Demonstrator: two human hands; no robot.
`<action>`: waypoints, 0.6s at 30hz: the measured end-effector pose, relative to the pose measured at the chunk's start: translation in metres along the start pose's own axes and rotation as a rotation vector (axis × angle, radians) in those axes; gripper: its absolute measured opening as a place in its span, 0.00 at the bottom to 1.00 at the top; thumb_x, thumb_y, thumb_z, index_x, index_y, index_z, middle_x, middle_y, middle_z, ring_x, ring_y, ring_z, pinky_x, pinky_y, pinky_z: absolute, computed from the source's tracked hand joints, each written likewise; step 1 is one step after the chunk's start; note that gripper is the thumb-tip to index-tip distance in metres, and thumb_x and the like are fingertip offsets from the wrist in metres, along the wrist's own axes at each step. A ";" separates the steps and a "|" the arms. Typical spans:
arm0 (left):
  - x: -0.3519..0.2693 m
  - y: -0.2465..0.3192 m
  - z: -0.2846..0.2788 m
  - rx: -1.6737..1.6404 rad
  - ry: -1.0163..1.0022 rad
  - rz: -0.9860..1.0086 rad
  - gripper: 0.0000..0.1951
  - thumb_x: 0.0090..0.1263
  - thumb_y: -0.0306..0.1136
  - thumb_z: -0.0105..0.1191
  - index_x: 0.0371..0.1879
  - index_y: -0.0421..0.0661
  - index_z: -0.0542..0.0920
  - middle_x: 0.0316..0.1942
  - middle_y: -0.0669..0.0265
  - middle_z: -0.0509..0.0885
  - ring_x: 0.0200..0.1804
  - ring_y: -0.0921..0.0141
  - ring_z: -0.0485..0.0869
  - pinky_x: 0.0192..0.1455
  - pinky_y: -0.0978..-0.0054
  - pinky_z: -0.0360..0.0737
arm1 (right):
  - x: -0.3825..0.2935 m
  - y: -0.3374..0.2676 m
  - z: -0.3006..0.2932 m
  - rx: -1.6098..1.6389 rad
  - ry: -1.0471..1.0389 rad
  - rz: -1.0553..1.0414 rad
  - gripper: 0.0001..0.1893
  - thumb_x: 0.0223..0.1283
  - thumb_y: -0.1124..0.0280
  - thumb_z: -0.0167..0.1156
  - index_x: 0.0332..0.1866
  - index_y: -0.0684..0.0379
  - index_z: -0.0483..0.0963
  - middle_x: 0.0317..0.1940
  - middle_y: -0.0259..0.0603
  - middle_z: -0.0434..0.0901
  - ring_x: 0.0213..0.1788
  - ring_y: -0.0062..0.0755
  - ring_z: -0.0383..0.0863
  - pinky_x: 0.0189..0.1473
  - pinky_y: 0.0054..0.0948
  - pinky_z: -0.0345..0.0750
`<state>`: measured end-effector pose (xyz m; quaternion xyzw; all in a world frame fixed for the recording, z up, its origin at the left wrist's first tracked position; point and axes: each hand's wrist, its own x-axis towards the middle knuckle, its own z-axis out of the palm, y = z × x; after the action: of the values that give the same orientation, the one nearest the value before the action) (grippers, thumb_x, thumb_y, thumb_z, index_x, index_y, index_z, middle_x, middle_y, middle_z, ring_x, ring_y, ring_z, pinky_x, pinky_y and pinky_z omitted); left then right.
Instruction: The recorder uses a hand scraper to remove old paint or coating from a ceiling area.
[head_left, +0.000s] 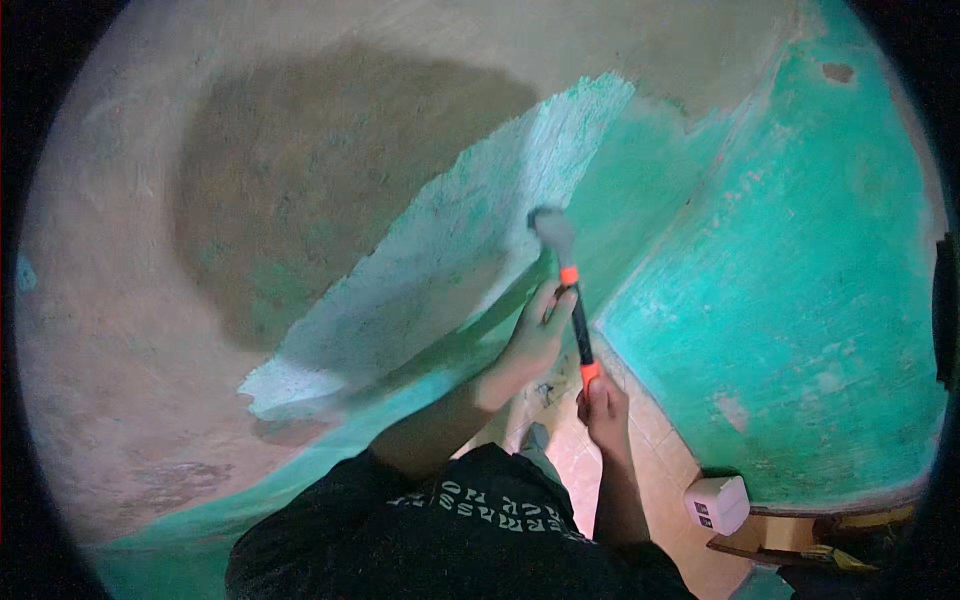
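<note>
My right hand (604, 409) is closed around the lower end of a long-handled scraper (580, 330) with a black shaft and orange bands. Its grey head (553, 231), slightly blurred, lies over the pale strip of wall covering. Just below the upper orange band, the fingers of my left hand (536, 334) are bent beside the shaft; whether they grip it or the covering is unclear. A pale, ragged-edged strip (442, 225), seemingly loosened paint, runs diagonally across the wall. Darker green folds (450, 352) lie along its lower side.
Bare grey-brown plaster (135, 247) spans the wall's left and upper parts. A turquoise painted wall (787, 300) meets it at a corner on the right. Below are a tiled floor (660, 450), a white container (718, 504) and a wooden piece of furniture (780, 531) at lower right.
</note>
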<state>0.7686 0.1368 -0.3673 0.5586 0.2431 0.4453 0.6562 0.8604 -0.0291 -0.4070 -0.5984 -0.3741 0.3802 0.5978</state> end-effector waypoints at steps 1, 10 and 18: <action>0.009 0.004 0.002 0.021 -0.030 0.014 0.15 0.79 0.41 0.49 0.51 0.41 0.75 0.38 0.66 0.76 0.43 0.72 0.73 0.48 0.73 0.70 | 0.008 -0.008 0.000 0.013 -0.005 -0.031 0.26 0.77 0.55 0.49 0.71 0.60 0.68 0.22 0.22 0.67 0.21 0.12 0.63 0.24 0.18 0.63; -0.020 -0.019 -0.015 0.085 -0.004 -0.047 0.14 0.79 0.40 0.50 0.51 0.41 0.75 0.37 0.67 0.75 0.42 0.73 0.71 0.47 0.72 0.69 | -0.015 0.006 0.006 0.044 -0.011 0.073 0.26 0.77 0.54 0.49 0.71 0.59 0.69 0.23 0.23 0.66 0.21 0.10 0.63 0.24 0.16 0.62; -0.005 -0.019 -0.006 0.001 0.018 0.018 0.14 0.78 0.40 0.51 0.50 0.42 0.76 0.36 0.69 0.75 0.42 0.75 0.71 0.45 0.74 0.69 | -0.016 0.008 0.015 -0.393 0.167 -0.247 0.25 0.70 0.69 0.57 0.69 0.66 0.68 0.40 0.47 0.82 0.39 0.34 0.82 0.45 0.29 0.77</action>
<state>0.7672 0.1365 -0.3883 0.5570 0.2441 0.4562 0.6497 0.8398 -0.0373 -0.4149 -0.6823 -0.4605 0.1731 0.5407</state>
